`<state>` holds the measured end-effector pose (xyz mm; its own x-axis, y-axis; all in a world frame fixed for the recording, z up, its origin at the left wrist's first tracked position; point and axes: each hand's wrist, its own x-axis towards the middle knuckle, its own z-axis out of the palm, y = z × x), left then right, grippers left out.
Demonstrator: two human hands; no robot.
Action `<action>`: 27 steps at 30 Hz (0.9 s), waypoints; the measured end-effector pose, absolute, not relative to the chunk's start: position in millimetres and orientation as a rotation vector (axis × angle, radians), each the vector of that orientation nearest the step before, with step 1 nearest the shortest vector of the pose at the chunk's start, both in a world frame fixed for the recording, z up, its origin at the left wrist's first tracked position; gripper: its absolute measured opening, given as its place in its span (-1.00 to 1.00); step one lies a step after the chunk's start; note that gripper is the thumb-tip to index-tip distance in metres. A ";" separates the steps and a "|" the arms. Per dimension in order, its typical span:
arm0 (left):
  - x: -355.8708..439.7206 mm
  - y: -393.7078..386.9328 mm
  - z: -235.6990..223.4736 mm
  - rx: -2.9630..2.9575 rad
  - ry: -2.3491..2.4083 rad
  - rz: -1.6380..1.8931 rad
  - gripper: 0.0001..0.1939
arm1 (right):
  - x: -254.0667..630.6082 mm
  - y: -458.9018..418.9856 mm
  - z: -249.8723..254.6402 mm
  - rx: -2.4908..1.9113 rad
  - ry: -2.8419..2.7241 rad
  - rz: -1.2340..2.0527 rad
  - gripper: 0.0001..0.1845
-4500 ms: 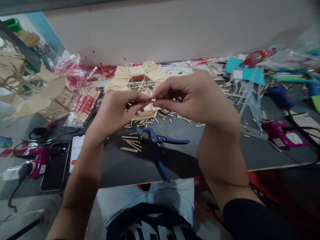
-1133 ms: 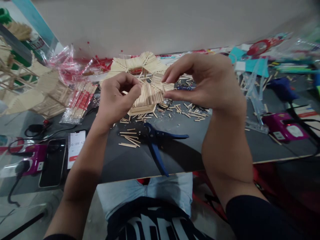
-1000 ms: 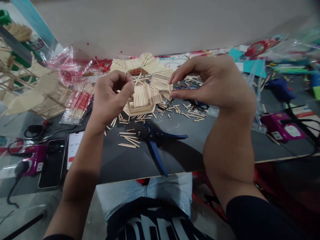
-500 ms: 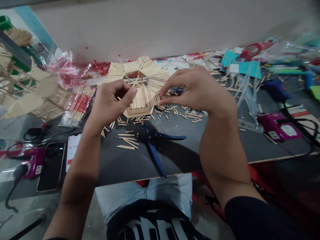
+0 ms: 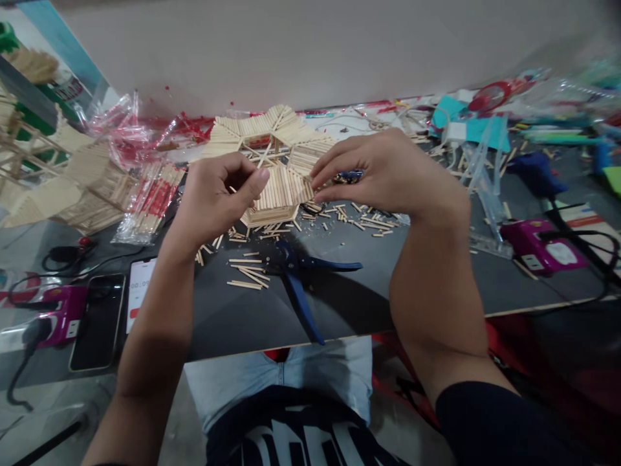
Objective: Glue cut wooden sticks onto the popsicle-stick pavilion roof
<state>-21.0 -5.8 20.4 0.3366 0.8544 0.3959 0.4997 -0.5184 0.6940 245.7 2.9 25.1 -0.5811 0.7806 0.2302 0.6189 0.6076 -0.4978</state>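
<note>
From my seat I look down on a dark tabletop [image 5: 233,330] against a pale wall [image 5: 301,52], the wooden-stick model [image 5: 281,188] standing toward the back with cut pieces [image 5: 377,225] strewn before it. I have the left hand [image 5: 218,200] at the model's left side, thumb and forefinger nearly together, and the right hand [image 5: 385,173] at its right edge, fingertips narrowly parted; I cannot tell whether either grips anything. Blue cutters [image 5: 294,278] lie open beside loose sticks [image 5: 248,274]
</note>
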 end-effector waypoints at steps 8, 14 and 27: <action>-21.6 -6.1 21.4 2.148 1.198 1.011 -0.76 | 247.7 4.4 25.9 -1.163 -2.414 0.507 -0.64; -21.8 -5.7 21.9 2.154 1.202 0.988 -0.75 | 247.8 5.1 24.8 -1.145 -2.405 0.504 -0.67; -21.8 -4.6 19.6 2.210 1.208 0.957 -0.73 | 246.7 5.0 24.8 -1.116 -2.420 0.503 -0.61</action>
<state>-21.8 -4.6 19.6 0.3778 0.8531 0.3598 0.5457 -0.5191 0.6578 246.7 5.0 24.8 -0.5861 0.7781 0.2261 0.6235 0.6113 -0.4874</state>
